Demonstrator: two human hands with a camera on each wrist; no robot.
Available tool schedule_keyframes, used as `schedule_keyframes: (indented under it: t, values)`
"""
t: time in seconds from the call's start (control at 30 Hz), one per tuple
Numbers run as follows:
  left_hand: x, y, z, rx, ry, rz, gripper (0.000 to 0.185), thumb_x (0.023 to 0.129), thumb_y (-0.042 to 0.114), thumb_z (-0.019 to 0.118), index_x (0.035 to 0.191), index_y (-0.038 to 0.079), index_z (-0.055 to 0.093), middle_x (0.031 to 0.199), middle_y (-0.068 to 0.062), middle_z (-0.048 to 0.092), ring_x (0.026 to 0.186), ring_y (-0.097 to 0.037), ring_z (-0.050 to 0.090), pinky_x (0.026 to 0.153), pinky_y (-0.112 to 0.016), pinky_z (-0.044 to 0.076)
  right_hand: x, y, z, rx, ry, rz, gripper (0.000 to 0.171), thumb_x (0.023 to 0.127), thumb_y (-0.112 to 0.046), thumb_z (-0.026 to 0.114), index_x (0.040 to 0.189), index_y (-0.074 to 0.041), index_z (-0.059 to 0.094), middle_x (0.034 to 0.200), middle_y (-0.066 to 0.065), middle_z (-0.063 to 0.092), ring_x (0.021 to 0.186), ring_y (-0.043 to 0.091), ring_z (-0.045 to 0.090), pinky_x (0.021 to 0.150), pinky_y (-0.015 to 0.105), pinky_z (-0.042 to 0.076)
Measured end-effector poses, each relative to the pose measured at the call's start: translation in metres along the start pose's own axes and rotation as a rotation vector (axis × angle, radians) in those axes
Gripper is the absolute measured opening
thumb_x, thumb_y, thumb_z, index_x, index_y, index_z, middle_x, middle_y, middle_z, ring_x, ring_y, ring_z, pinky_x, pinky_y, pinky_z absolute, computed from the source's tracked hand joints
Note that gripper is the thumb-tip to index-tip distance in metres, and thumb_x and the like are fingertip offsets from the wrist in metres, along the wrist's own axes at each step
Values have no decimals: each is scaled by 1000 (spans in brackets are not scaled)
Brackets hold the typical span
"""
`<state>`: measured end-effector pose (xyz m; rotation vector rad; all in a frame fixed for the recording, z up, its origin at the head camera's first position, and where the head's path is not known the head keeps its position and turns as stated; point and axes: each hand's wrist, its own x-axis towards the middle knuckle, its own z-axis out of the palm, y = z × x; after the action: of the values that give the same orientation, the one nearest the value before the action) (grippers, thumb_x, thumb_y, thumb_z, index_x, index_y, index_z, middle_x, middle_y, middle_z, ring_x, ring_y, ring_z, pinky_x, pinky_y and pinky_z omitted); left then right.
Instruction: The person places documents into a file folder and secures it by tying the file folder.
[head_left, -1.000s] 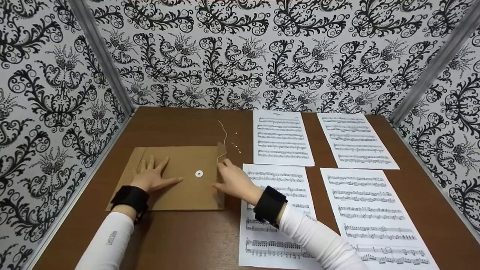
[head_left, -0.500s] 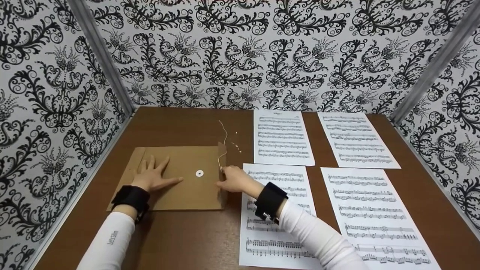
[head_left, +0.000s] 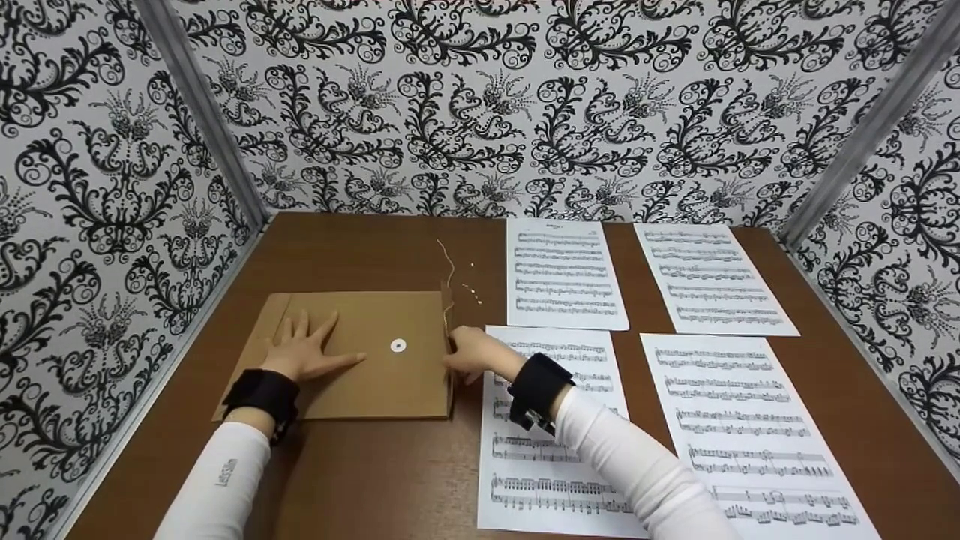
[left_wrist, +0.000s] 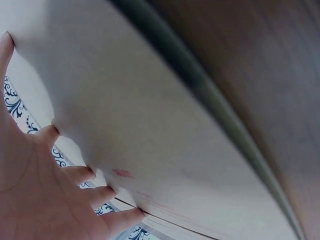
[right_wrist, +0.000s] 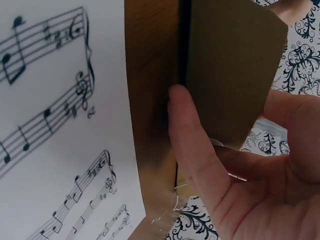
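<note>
A brown cardboard envelope point(head_left: 375, 390) lies on the left part of the table, a white round button point(head_left: 398, 346) on its face. My left hand point(head_left: 300, 354) rests on it with fingers spread; in the left wrist view the fingertips point(left_wrist: 130, 216) press against its surface. At the envelope's right edge my right hand point(head_left: 476, 352) holds the flap point(right_wrist: 230, 65), which stands between thumb and fingers in the right wrist view. A thin pale string point(head_left: 451, 262) trails from the flap toward the back of the table.
Several sheets of printed music lie on the right, the nearest sheet point(head_left: 555, 480) partly under my right forearm. Small pale specks point(head_left: 472, 292) show on the brown table point(head_left: 360, 480) beside the string. Patterned walls point(head_left: 480, 112) enclose the back and sides.
My right hand has shifted slightly right and nearer to me along the envelope's edge, and the flap has turned outward, showing narrower from above. The left hand has stayed in place.
</note>
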<state>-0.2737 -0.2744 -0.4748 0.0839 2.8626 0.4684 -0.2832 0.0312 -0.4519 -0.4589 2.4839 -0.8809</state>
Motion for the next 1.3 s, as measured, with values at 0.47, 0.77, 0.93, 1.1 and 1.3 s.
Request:
schedule_keyframes:
  t: [0.47,0.77,0.93,1.1,1.3]
  values:
    - [4,-6,5,-17,26,12,113,81,82,59,164,17,21,165,-41,1,150,-67,-1,111,-88,0,1,12,-6,81,-33,-22,30,93,-2,67,119,11,59,113,27,67,95,43,75,71,35,65]
    - [0,2,-3,34,-16,-8,110,85,78,57,165,13,18,165,-40,3,151,-65,1,113,-86,4,-3,13,-8,186,-10,-18,42,94,0,67,133,10,55,119,27,67,93,39,75,73,35,65]
    - [3,0,0,17,-29,-17,110,85,78,57,165,13,18,166,-39,1,152,-65,-1,113,-86,2,-5,15,-8,234,11,-44,44,93,2,67,134,10,54,107,19,68,70,18,68,69,32,64]
    - [4,-2,1,-17,-44,-25,110,85,78,57,165,12,17,166,-38,0,151,-65,-3,113,-86,1,-6,19,-8,278,29,-91,34,92,3,67,124,8,58,95,9,65,63,8,60,62,25,61]
    - [3,-2,-6,-91,-54,-24,111,86,76,58,165,10,15,167,-38,-2,151,-65,-7,114,-84,-4,-10,16,-17,382,43,-132,28,93,2,67,119,7,59,85,0,59,61,5,58,59,20,58]
